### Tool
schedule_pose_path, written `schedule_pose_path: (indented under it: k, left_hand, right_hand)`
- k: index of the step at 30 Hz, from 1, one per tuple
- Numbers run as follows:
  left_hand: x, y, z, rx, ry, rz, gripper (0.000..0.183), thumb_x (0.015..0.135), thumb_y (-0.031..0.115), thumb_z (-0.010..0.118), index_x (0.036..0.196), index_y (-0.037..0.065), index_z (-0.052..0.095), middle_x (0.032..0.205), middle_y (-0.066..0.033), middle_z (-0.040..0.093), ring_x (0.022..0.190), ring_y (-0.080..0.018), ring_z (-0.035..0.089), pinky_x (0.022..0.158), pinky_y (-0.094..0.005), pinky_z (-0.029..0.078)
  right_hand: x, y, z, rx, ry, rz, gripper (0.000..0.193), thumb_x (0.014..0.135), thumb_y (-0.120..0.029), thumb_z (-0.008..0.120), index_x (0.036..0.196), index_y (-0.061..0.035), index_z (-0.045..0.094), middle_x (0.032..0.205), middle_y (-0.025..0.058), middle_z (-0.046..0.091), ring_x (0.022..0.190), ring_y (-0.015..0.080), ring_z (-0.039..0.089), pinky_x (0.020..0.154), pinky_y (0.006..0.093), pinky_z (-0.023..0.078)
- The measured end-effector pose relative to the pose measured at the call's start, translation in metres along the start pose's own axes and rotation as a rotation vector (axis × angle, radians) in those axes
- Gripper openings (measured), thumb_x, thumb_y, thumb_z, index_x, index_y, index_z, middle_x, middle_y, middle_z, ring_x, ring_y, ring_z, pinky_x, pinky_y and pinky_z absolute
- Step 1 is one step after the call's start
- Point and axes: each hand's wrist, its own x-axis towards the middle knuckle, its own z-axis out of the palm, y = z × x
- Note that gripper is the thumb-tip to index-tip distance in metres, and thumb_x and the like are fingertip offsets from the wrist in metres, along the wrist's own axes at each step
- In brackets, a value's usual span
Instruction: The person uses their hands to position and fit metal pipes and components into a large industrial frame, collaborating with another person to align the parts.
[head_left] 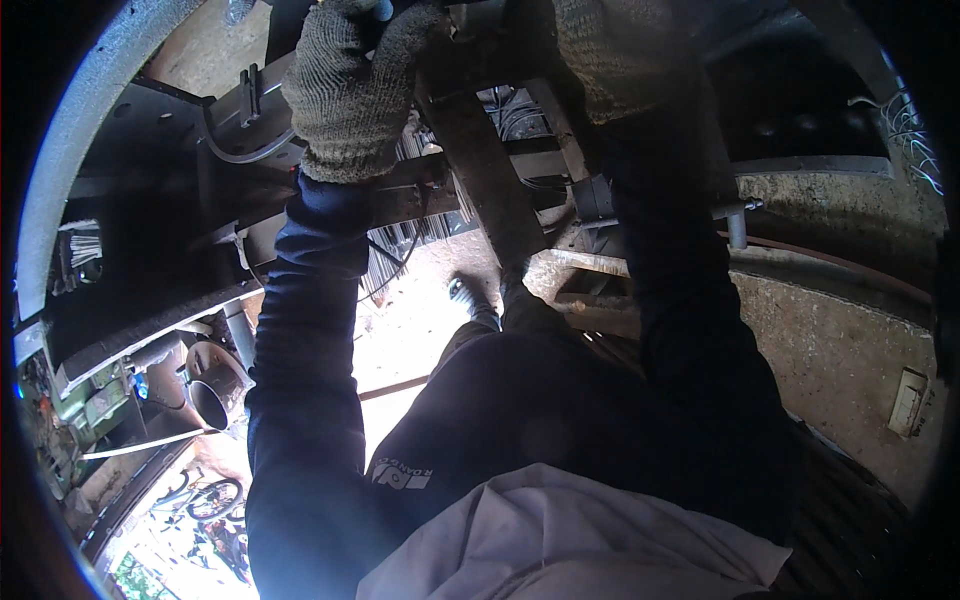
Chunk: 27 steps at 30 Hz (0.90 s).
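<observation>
Both my hands are raised to the top of the view, in thick grey-brown knitted gloves. My left hand (350, 95) is curled, its thumb apart from the fingers, round something dark with a small bluish end that I cannot make out. My right hand (620, 65) lies against dark metal at the upper right; its fingers are cut off by the picture's edge and lost in shadow. Between the two hands a dark metal frame (485, 170) runs down toward my feet.
A dark metal machine body (150, 240) with a curved hose (250, 155) fills the left. Below it lies a round metal pipe (208, 403). Bundled thin rods (385, 265) show beyond my left forearm. On the right stands a stained wall (820, 370) with a pale switch box (907, 402).
</observation>
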Motion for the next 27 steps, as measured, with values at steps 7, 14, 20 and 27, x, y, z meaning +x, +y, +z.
schedule_pose_path:
  k: [7, 14, 20, 27]
  left_hand:
    - [-0.001, -0.005, 0.003, -0.035, 0.006, -0.005, 0.029, 0.088, 0.012, 0.079, 0.113, 0.002, 0.068, 0.091, -0.0079, 0.067, 0.079, -0.0185, 0.06, 0.074, -0.0323, 0.051]
    - [0.0, -0.004, 0.001, -0.036, -0.035, -0.008, 0.03, 0.088, 0.011, 0.079, 0.114, 0.001, 0.067, 0.092, -0.0074, 0.067, 0.081, -0.0176, 0.061, 0.075, -0.0327, 0.051]
    - [-0.002, -0.003, 0.003, -0.031, 0.001, -0.025, 0.031, 0.088, 0.011, 0.079, 0.115, 0.001, 0.067, 0.093, -0.0076, 0.068, 0.082, -0.0176, 0.061, 0.076, -0.0319, 0.051]
    - [0.0, -0.011, 0.006, -0.109, 0.025, 0.052, 0.03, 0.089, 0.011, 0.079, 0.115, 0.001, 0.067, 0.094, -0.0068, 0.069, 0.082, -0.0168, 0.061, 0.076, -0.0315, 0.051]
  right_hand:
    - [0.003, -0.009, -0.006, 0.002, -0.042, 0.052, 0.021, 0.094, -0.023, 0.066, 0.092, -0.0038, 0.074, 0.091, 0.0126, 0.075, 0.087, 0.0283, 0.072, 0.082, 0.0391, 0.054]
    - [0.001, 0.001, -0.003, 0.016, 0.032, -0.054, 0.022, 0.095, -0.023, 0.065, 0.088, -0.0034, 0.073, 0.088, 0.0126, 0.074, 0.086, 0.0275, 0.071, 0.081, 0.039, 0.054]
    - [0.003, -0.01, -0.005, 0.037, -0.026, 0.039, 0.023, 0.096, -0.023, 0.064, 0.088, -0.0037, 0.073, 0.088, 0.0122, 0.073, 0.085, 0.0284, 0.071, 0.08, 0.0393, 0.054]
    - [0.001, 0.006, -0.001, -0.015, 0.036, -0.111, 0.021, 0.096, -0.022, 0.065, 0.09, -0.0043, 0.073, 0.087, 0.0117, 0.073, 0.083, 0.0283, 0.071, 0.079, 0.0398, 0.054]
